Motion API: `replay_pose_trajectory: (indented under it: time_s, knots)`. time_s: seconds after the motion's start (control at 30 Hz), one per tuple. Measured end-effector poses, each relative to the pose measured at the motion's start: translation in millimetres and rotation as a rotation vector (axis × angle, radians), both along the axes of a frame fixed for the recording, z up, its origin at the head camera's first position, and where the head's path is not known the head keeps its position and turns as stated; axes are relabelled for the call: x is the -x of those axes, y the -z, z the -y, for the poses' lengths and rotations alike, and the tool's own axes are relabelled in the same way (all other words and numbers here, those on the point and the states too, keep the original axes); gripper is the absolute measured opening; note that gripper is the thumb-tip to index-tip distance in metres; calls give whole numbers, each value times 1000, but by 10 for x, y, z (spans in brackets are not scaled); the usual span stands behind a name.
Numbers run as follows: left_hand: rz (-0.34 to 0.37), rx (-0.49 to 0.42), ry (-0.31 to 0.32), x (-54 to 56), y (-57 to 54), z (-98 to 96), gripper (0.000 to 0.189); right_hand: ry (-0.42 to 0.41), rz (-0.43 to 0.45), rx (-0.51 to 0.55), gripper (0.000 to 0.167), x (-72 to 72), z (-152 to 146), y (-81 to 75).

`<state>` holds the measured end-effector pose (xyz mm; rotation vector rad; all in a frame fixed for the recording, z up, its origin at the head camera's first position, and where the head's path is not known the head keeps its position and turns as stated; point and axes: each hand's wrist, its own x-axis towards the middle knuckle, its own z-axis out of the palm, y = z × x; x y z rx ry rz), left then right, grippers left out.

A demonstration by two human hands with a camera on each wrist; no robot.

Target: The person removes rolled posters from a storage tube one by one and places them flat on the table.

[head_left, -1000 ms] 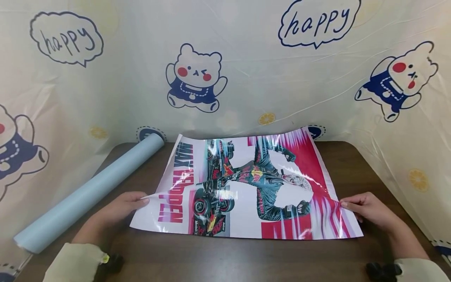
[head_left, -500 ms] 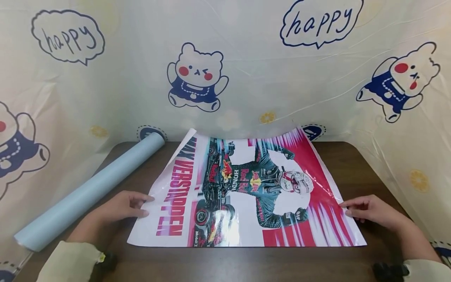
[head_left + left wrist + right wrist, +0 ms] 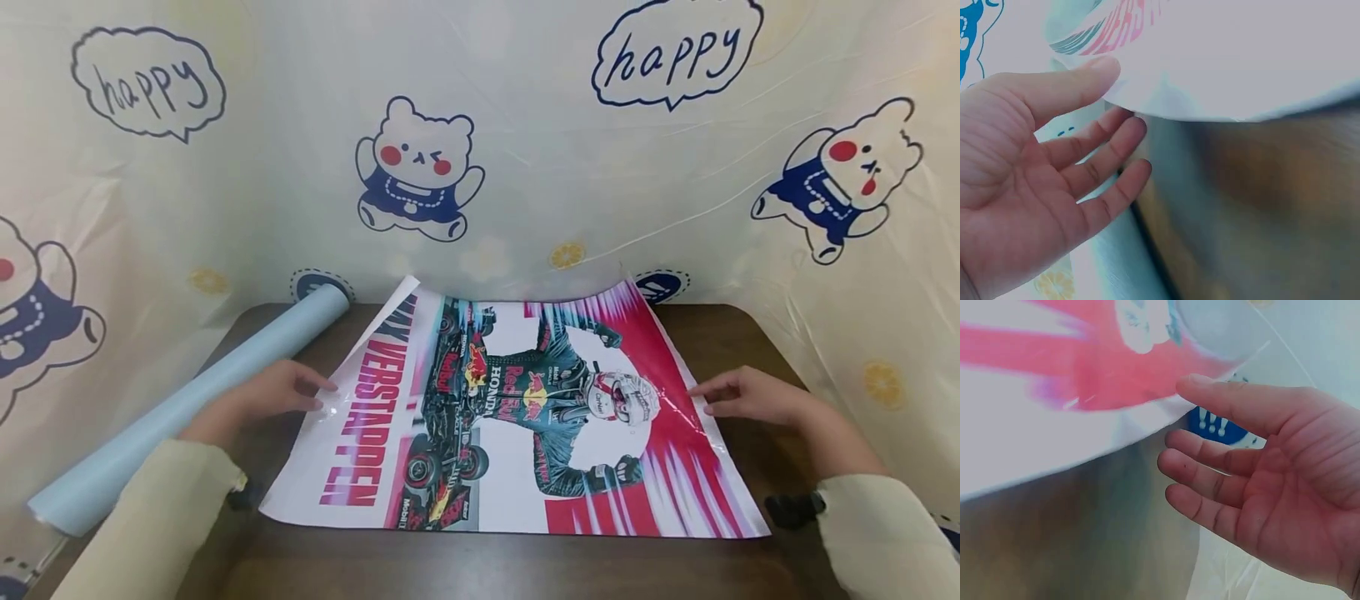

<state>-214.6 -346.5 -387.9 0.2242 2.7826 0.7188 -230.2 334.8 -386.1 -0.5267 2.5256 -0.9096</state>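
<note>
A glossy racing poster (image 3: pixel 517 458) with a helmeted driver and a dark car lies sideways on the brown table. Its far left corner curls up. My left hand (image 3: pixel 262 396) is at the poster's left edge, index finger and thumb parted, their tips over the white margin. In the left wrist view its thumb (image 3: pixel 1100 78) overlaps the margin, and the other visible fingers are loosely bent below. At the right edge, my right hand (image 3: pixel 761 396) touches the margin with index finger and thumb spread. Its thumb (image 3: pixel 1200 387) overlaps the poster's border in the right wrist view.
A long pale blue roll (image 3: pixel 187 412) lies diagonally along the table's left side, close behind my left forearm. The table (image 3: pixel 510 567) is bordered by a cloth backdrop (image 3: pixel 540 167) printed with bears at the back and sides.
Both hands have slid away from me along the poster's side edges. Earlier they pinched its edges; the near edge has since come down and the sheet lies flatter, with the far left corner curling.
</note>
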Motion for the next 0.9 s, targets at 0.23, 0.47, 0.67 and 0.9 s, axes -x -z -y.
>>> replay_pose_trajectory:
  time_s: [0.23,0.47,0.67,0.9]
  knots:
    - [32,-52,-106,341,-127,-188,38,122,-97,-9,48,263,298,-55]
    - [-1,-146,-223,518,-112,-301,52,367,-172,113,39,433,426,102]
    - [-60,-224,-281,574,-9,-276,68,529,-175,240,41,510,456,278]
    - [1,-335,-447,612,180,-90,73,667,-106,361,47,513,422,348]
